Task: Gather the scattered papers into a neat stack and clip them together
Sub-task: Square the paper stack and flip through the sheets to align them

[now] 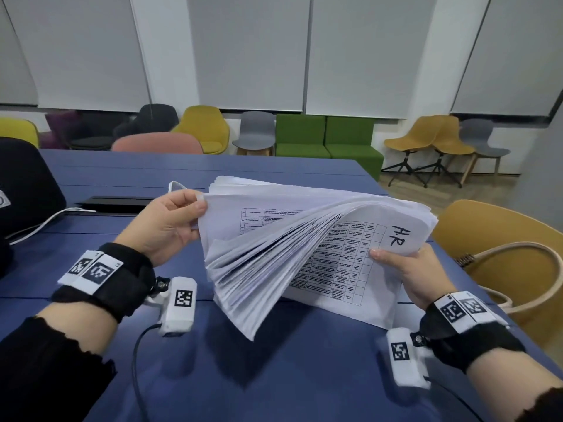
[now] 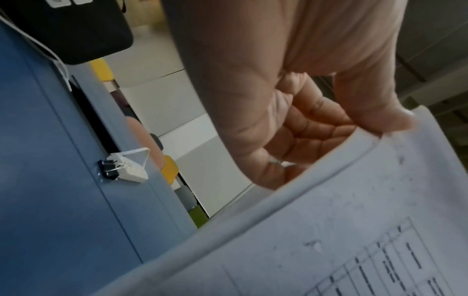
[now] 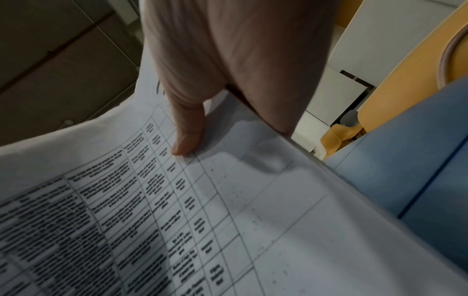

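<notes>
A thick stack of white printed papers point(image 1: 304, 245) is held above the blue table point(image 1: 274, 376), its sheets fanned and drooping toward me. My left hand point(image 1: 170, 220) pinches the stack's left edge point(image 2: 367, 180) between thumb and curled fingers. My right hand point(image 1: 405, 269) grips the right side, thumb pressed on the top sheet's table grid point(image 3: 228, 200); that sheet is marked "H.R". A black binder clip point(image 2: 110, 169) lies on the table next to a white clip point(image 2: 131, 166), both to the left beyond the papers.
A black bag point(image 1: 24, 190) and a white cable point(image 1: 45, 220) sit at the table's left. A dark slot point(image 1: 115, 202) is set into the tabletop. A yellow chair with a bag strap point(image 1: 502, 260) stands at the right; more chairs line the far wall.
</notes>
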`<state>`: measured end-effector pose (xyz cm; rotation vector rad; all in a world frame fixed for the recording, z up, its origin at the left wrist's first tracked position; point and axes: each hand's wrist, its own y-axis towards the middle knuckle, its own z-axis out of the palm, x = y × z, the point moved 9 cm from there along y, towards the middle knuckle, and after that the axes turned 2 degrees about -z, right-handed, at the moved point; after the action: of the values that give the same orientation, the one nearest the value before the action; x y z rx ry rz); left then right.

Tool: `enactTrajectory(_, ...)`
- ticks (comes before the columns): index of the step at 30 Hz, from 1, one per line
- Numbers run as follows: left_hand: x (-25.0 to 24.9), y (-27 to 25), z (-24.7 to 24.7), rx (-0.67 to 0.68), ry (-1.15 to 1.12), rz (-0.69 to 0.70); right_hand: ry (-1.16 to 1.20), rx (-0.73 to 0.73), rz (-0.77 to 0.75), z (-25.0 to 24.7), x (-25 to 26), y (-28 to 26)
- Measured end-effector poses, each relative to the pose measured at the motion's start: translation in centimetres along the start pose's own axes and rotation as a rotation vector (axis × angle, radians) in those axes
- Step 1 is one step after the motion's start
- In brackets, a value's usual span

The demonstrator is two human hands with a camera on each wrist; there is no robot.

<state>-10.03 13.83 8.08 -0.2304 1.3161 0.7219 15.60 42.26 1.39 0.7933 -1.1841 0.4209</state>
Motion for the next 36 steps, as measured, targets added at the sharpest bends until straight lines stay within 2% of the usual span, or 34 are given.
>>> enactTrajectory(5,1.8,-0.3,0.4,0.072,-0.065,-0.089,0.010,-0.012,-0.008,0.0,0.1,0.0)
enactTrajectory(8,2.0,0.0,0.2,-0.003,-0.006,-0.066,0.014,-0.010,0.006,0.1,0.1,0.0)
enactTrajectory(12,-0.8,0.4,-0.8,-0.270,0.293,0.186,0.007,-0.017,0.015,0.1,0.1,0.1)
enactTrajectory(15,-3.0,-0.2,0.1,-0.293,0.451,0.350,0.004,-0.013,0.010,0.2,0.1,0.1)
enactTrajectory(17,-3.6,-0.4,0.8,-0.267,0.533,0.395,0.009,-0.018,0.009,0.1,0.1,0.1)
enactTrajectory(21,-3.6,-0.3,0.8,-0.249,0.628,0.360,0.002,-0.020,0.008,0.1,0.1,0.1)
enactTrajectory(25,-3.0,-0.4,-0.1,-0.176,0.446,0.302,0.010,-0.028,0.013,0.0,-0.1,0.1)
enactTrajectory(29,-2.3,-0.5,-0.2,-0.112,0.405,0.272,0.017,-0.021,0.000,0.2,0.1,0.1)
enactTrajectory(33,-1.8,-0.5,-0.5,-0.159,0.313,0.258,0.016,-0.021,-0.009,0.1,0.1,0.2)
enactTrajectory(36,-1.4,-0.4,-0.6,-0.175,0.361,0.231,0.016,-0.013,-0.008,0.1,0.0,0.2)
